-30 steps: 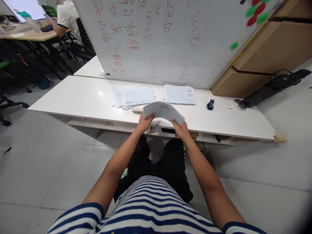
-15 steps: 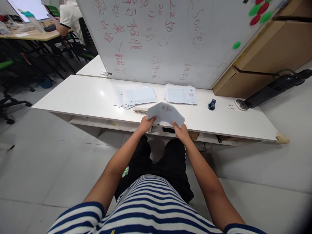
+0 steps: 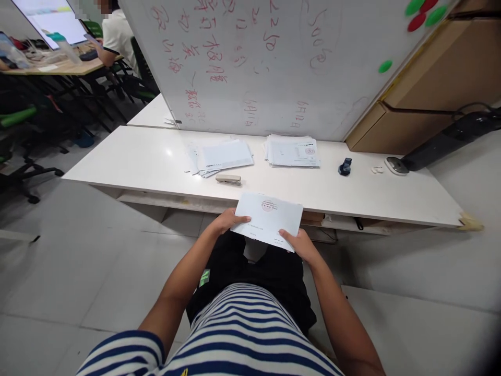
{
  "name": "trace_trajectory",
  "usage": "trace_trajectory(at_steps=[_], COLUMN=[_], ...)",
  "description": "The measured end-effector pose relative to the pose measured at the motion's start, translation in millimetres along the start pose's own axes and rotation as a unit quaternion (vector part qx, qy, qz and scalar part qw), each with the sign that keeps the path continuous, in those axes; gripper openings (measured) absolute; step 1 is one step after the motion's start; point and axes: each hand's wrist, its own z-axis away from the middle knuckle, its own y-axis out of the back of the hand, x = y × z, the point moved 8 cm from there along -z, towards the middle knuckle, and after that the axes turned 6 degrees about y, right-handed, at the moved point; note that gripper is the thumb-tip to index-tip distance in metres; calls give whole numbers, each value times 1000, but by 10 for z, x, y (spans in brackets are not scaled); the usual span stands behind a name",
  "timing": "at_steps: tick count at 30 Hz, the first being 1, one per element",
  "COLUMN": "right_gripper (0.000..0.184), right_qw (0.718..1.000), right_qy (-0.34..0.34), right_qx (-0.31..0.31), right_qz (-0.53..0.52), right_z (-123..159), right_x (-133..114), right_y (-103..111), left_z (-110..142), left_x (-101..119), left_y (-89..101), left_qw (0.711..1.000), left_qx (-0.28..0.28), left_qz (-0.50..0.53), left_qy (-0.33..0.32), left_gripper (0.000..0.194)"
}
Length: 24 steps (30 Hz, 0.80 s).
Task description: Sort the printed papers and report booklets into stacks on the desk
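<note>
A white printed paper sheet (image 3: 270, 216) with a round red stamp lies nearly flat in the air at the near edge of the white table. My left hand (image 3: 230, 221) grips its left side, thumb on top. At its lower right, my right hand (image 3: 299, 241) pinches it the same way; the fingers of both hands are hidden underneath. Whether it is one sheet or several, I cannot tell. Beyond it on the table are a beige stapler (image 3: 228, 180), a loose left pile of papers (image 3: 227, 155) and a neater right pile of papers (image 3: 293, 151) with a red stamp.
Behind the white table (image 3: 156, 162) stands a whiteboard (image 3: 282, 62) with red writing and magnets. At right are a small dark blue object (image 3: 345, 166), a black cylindrical device (image 3: 450, 136) and cardboard boxes (image 3: 438, 68). A person (image 3: 119, 39) sits at another desk, far left.
Both hands have drawn the paper down toward my body. It was bent and raised, and now it is flatter, with its printed face showing. The stapler is now fully uncovered.
</note>
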Motion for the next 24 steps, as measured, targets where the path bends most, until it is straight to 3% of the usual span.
trace_trajectory(at_steps=[2,4,6,8,10,12,14,24], right_gripper=[39,40,41,43,44,45,45,45], right_qw=[999,997,993,990,989,989,988,989], right_qy=[0,9,19,21,16,9,7,16], right_qx=[17,30,33,29,24,20,16,21], right_qz=[-32,-74,-113,-135,-144,-150,-154,-145], right_z=[-47,-120,-220,-332,-432,-501,-534,-466], right_x=[-60,-134,-199,-240,-256,-259,-262,-289], right_y=[50,78,56,-5,-78,-135,-169,-146], left_z=[76,197,309,308,153,-64,-231,-307], left_x=[202,524,908,1221,1379,1373,1296,1201], left_y=[175,437,624,669,594,508,486,525], left_qw=[995,965,901,830,787,775,777,775], left_qx=[85,219,331,376,333,259,219,242], left_qz=[-40,-108,-206,-308,-399,-461,-485,-495], left_qy=[-34,-100,-192,-274,-331,-346,-335,-311], left_gripper=[43,44,43,43,43,43,43,43])
